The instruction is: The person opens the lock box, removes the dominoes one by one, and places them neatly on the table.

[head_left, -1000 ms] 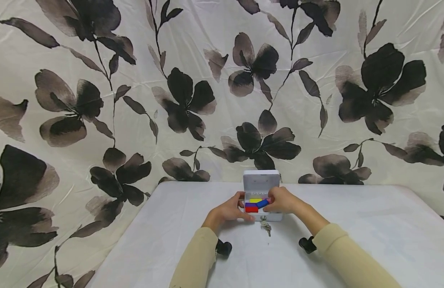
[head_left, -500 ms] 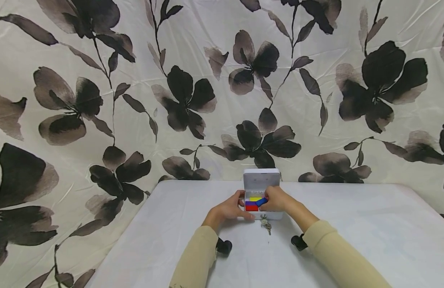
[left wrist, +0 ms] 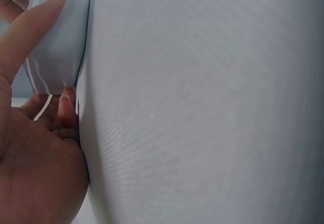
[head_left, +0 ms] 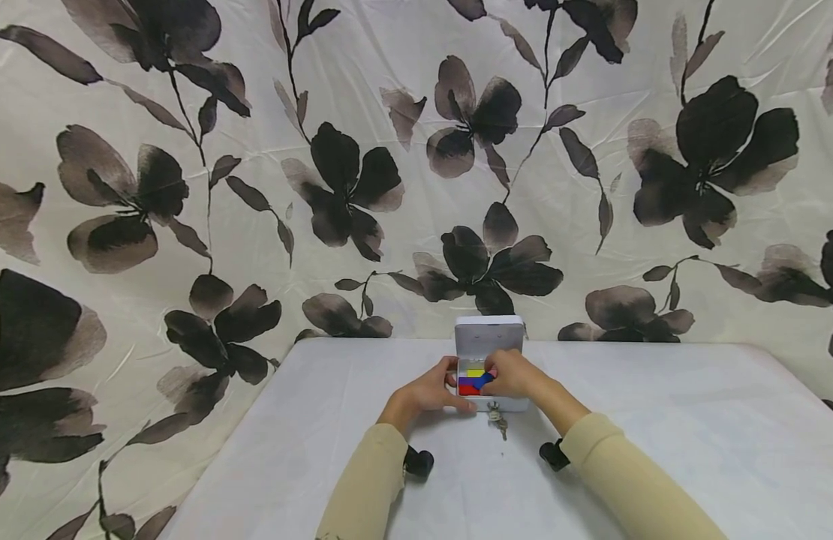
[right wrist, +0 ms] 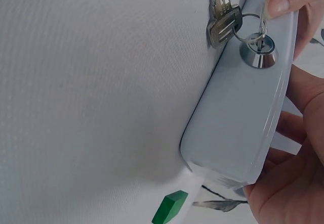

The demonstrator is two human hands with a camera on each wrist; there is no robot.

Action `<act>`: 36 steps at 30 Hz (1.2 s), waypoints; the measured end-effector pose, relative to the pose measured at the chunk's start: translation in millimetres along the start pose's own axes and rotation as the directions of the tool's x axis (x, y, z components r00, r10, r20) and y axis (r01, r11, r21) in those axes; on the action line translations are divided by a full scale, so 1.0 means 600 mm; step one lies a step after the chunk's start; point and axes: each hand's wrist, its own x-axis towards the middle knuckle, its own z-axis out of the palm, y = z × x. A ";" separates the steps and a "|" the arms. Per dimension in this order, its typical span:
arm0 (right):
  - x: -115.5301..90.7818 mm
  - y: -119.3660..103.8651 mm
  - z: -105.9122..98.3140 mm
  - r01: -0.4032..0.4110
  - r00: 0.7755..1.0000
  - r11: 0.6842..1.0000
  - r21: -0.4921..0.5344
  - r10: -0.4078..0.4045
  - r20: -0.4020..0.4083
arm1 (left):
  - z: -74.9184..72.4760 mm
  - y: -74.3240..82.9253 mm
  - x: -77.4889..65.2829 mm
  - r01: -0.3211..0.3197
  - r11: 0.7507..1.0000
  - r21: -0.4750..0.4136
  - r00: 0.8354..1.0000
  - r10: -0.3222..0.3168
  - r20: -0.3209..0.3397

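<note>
Block (blue) [head_left: 482,380] pinched btwn R fingers [head_left: 497,362] w/in open box [head_left: 516,405].

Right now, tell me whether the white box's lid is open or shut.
Open: the lid stands raised at the back, exposing colored blocks.

Before me a smooth, glossy box [right wrist: 233,118], shiny metal lock [right wrist: 259,57], metal keys [right wrist: 221,27], worktop [head_left: 288,450] finely textured like matt woven cloth, smooth-faced green block [right wrist: 169,207], my matt cloth sleeves [head_left: 365,480], creased, faintly glossy cloth backdrop [head_left: 403,187]
</note>
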 end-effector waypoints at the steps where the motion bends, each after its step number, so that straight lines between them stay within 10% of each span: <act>1: 0.000 -0.001 0.000 0.004 1.000 1.000 0.002 -0.004 -0.004 | 0.000 0.000 0.000 0.000 1.000 0.001 1.000 0.000 0.000; 36: 0.007 -0.018 0.009 0.002 1.000 1.000 0.002 -0.002 -0.028 | -0.001 0.002 -0.005 -0.011 1.000 -0.020 1.000 0.012 0.011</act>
